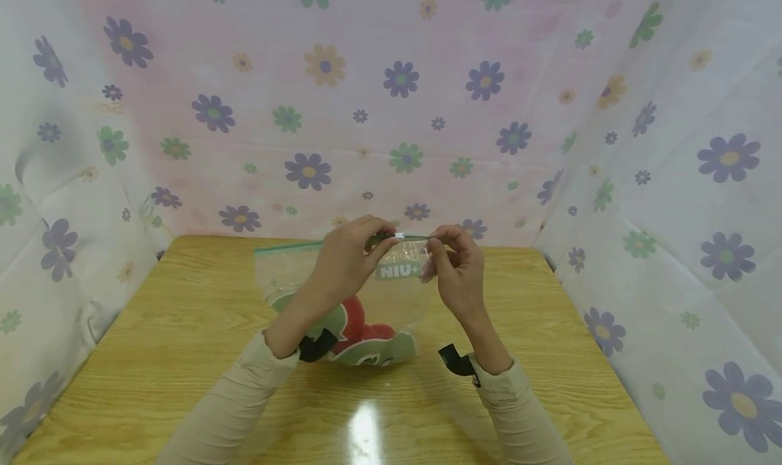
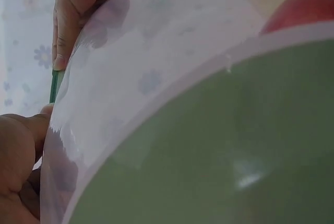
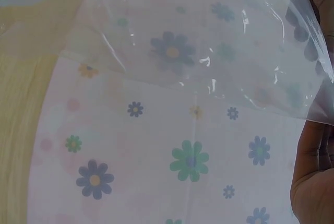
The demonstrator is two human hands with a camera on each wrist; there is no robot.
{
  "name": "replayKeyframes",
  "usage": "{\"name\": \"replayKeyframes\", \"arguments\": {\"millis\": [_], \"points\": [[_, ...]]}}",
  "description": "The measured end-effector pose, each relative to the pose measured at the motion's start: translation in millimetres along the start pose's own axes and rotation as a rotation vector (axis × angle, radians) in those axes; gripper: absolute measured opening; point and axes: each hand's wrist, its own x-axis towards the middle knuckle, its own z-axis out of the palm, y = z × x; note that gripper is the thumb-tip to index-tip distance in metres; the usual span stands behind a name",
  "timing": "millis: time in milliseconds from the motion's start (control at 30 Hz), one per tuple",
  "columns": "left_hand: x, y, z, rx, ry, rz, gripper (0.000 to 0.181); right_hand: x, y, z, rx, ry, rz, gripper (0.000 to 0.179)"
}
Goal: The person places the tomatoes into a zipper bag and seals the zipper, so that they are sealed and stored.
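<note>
A clear zip bag [image 1: 281, 268] with a green top strip stands over the table, its printed green shapes and a "NIU+" label facing me. Red round things [image 1: 354, 319] show through its lower part. My left hand [image 1: 345, 261] pinches the top strip just left of a small white slider [image 1: 400, 235]. At the bag's right top corner, my right hand [image 1: 458, 275] pinches the strip's end between thumb and forefinger. In the left wrist view the green strip [image 2: 54, 85] runs between the two hands. Clear film [image 3: 209, 41] spreads beside the right hand [image 3: 313, 182] in the right wrist view.
The bag is over a wood-grain table [image 1: 519, 397]. Flower-printed cloth [image 1: 348, 132] hangs behind it and along both sides. Black wrist mounts [image 1: 455, 361] sit at the cuffs of the beige sleeves [image 1: 238, 397].
</note>
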Motion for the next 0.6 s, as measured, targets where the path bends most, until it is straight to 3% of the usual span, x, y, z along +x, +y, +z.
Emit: {"name": "replayKeyframes", "arguments": {"millis": [600], "points": [[-10.2,-9.6,-10.2,0.039,0.033,0.038,0.014,-0.3,5,-5,-0.007,-0.033,-0.065,0.005]]}}
